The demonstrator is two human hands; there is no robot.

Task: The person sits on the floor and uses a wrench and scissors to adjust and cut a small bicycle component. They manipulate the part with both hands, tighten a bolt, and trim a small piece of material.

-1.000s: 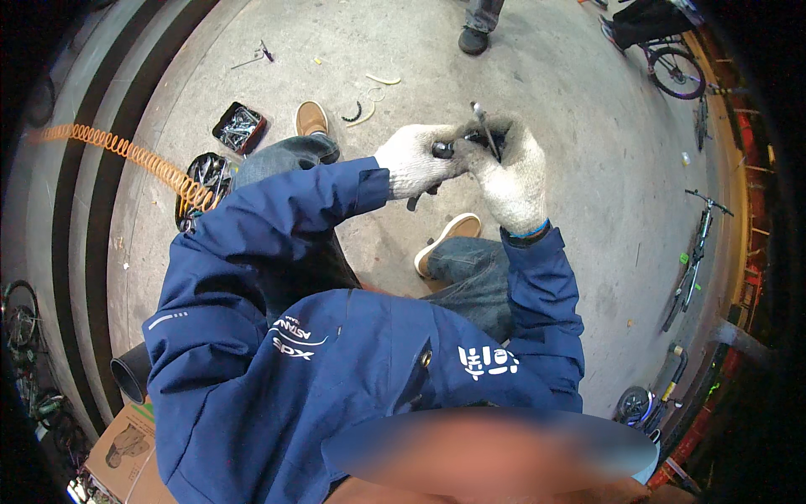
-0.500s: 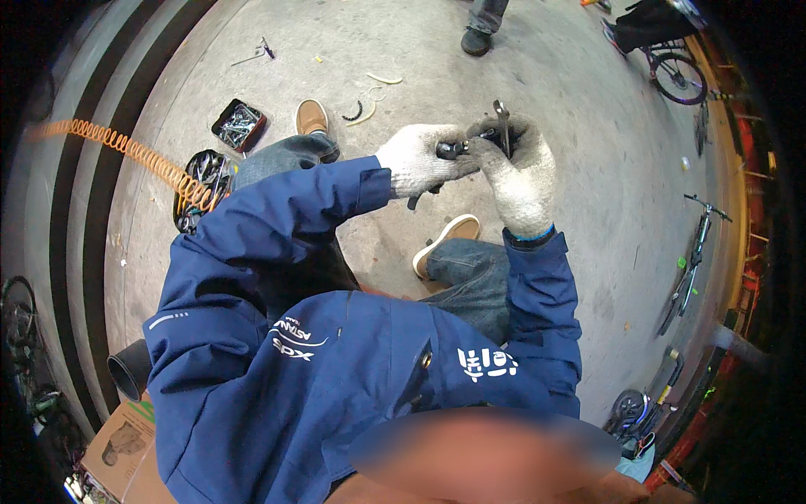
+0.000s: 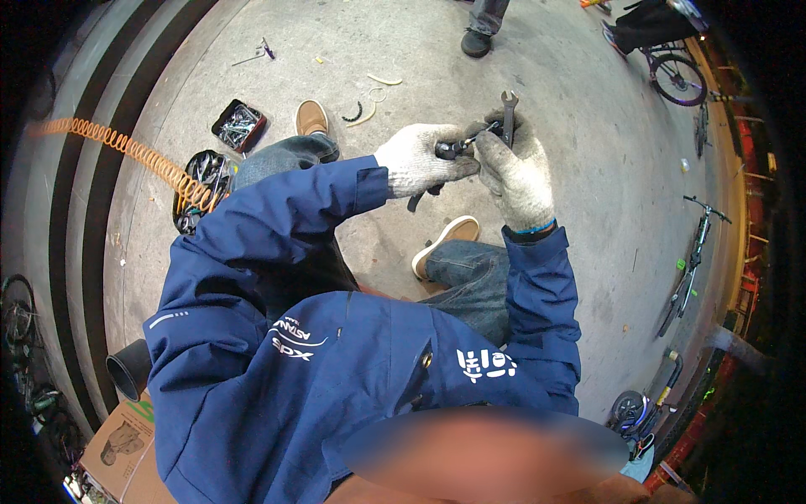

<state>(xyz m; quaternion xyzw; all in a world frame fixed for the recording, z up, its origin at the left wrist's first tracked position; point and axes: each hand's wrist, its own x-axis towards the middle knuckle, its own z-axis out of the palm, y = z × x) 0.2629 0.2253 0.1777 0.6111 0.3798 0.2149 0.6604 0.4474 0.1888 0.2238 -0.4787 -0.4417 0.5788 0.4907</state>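
My left hand (image 3: 426, 161), in a white knit glove, is closed around a small black part (image 3: 448, 149). A thin shaft runs from this part toward my other hand, and more black pieces show below the glove; its exact kind I cannot make out. In my right hand (image 3: 522, 172), also gloved and dirty at the fingertips, an open-ended wrench (image 3: 509, 109) stands with its jaw pointing away from me. The right thumb and fingers pinch near the shaft's end, hiding the contact. Both hands are close together, held over the concrete floor.
An open box of bolts (image 3: 239, 126) and a black tool container (image 3: 206, 181) are at the left, under an orange coiled hose (image 3: 134, 151). Cut strips (image 3: 361, 118) and a hex key (image 3: 259, 55) lie ahead. Bicycles (image 3: 693, 260) line the right side. Another person's shoe (image 3: 476, 42) is far ahead.
The wrench has tilted more upright, its jaw now showing higher and slightly right. My right hand has shifted a little, exposing more of the shaft. The left hand stays nearly still.
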